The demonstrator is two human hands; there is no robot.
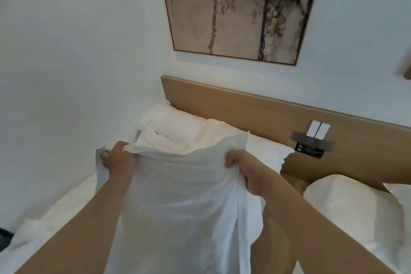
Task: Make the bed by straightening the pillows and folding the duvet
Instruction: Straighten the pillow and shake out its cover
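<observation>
White duvet (pixel 184 207) held up at frame centre, top edge bunched, cloth hanging toward lower frame. Left hand (pixel 117 160) grips top edge left of centre, fingers curled into fabric. Right hand (pixel 242 171) grips same edge right of centre, fingers closed round fold. Pillow (pixel 173 124) behind duvet, against wooden headboard (pixel 244 109), tight to wall at left. Second pillow (pixel 347 211) lower right. Bed (pixel 55 211) sheet visible lower left. Switch plates (pixel 318 131) on headboard right of centre. Framed picture (pixel 240 6) on wall, top of frame.
</observation>
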